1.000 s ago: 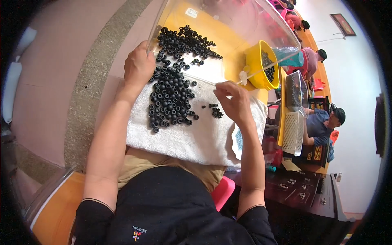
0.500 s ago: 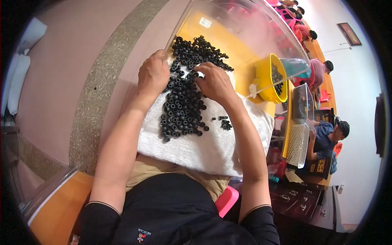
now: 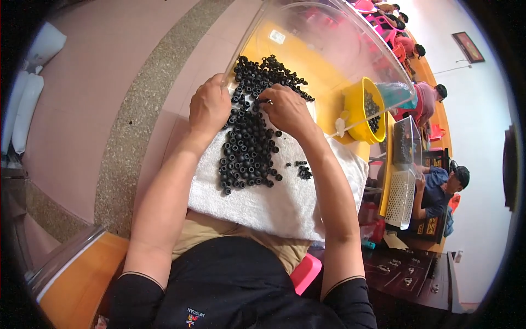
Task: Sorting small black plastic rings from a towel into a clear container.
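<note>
A loose pile of small round black hollow pieces, like large beads with a hole, lies on a white towel before me. Beyond it spreads a second heap of smaller, knobbly black pieces. My left hand rests at the left edge of the pile, against the clear box's rim; its fingertips are mostly hidden. Bent over the gap between the two heaps, my right hand has its thumb and fingers drawn together at a black piece, partly covered by the fingers. A few tiny black bits lie apart to the right.
A large clear plastic box stands tilted around the far heap on a yellow tabletop. At right are a yellow tub holding small dark pieces, a white perforated basket and a seated co-worker. Other people sit farther back.
The whole view has shifted slightly, so the heaps appear a little lower. Both hands stay at the same places, the right fingers slightly changed. Single round pieces now sit looser at the pile's right edge.
</note>
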Motion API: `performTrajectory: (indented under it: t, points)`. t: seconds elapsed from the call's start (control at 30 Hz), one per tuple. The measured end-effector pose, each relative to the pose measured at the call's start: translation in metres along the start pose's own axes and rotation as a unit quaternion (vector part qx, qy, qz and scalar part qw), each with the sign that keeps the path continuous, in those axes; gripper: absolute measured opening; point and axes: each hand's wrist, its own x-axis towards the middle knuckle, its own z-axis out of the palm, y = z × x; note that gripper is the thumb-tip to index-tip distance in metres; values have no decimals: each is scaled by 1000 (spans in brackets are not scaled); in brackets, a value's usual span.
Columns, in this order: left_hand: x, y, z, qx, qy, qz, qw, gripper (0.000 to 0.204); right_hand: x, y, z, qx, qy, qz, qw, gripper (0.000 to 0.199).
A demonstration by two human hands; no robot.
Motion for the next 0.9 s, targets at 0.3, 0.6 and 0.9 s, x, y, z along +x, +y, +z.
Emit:
performTrajectory:
  t: [0.3,0.6,0.9]
  points:
    - [-1,4,-3,-11,8,7,1000,25,-1,10,10,5,23,-23,999,21]
    - [-1,5,-5,-5,-7,-4,1000,23,-7,10,6,40,102,-17,994,19]
    - [-1,-5,5,-2,49,44,998,24,-83,16,-25,126,33,67,989,19]
